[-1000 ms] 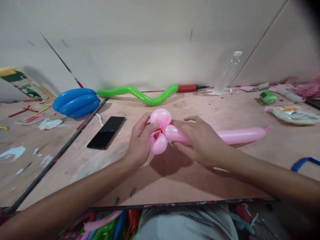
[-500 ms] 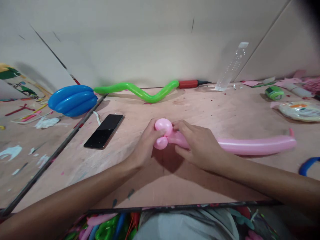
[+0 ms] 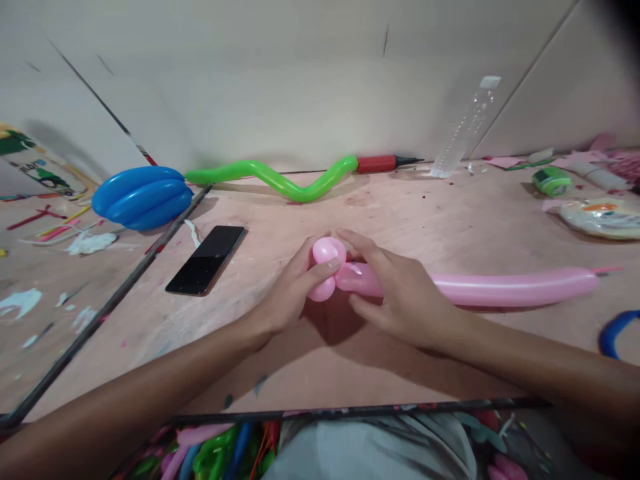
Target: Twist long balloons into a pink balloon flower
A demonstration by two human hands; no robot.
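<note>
A long pink modelling balloon [image 3: 515,287] lies across the middle, twisted at its left end into small round bubbles. My left hand [image 3: 293,287] is closed on those bubbles, its thumb pressed near the twist and its other fingers mostly hidden behind. My right hand [image 3: 407,293] wraps loosely round the long part just right of the twist, thumb below and index finger raised over the top. Beyond my right hand, the rest of the balloon runs right to a thin uninflated tip.
A black phone [image 3: 206,260] lies left of my hands. Behind are a blue balloon bundle [image 3: 143,198], a wavy green balloon [image 3: 300,193], a red pump [image 3: 376,164] and a clear bottle [image 3: 463,133]. Green tape [image 3: 551,181] and a blue ring-like piece [image 3: 609,337] are at right.
My right index finger has lifted and reached further over the bubbles. My left thumb has slid right toward the twist. The balloon's thin tip has swung from upright to pointing right.
</note>
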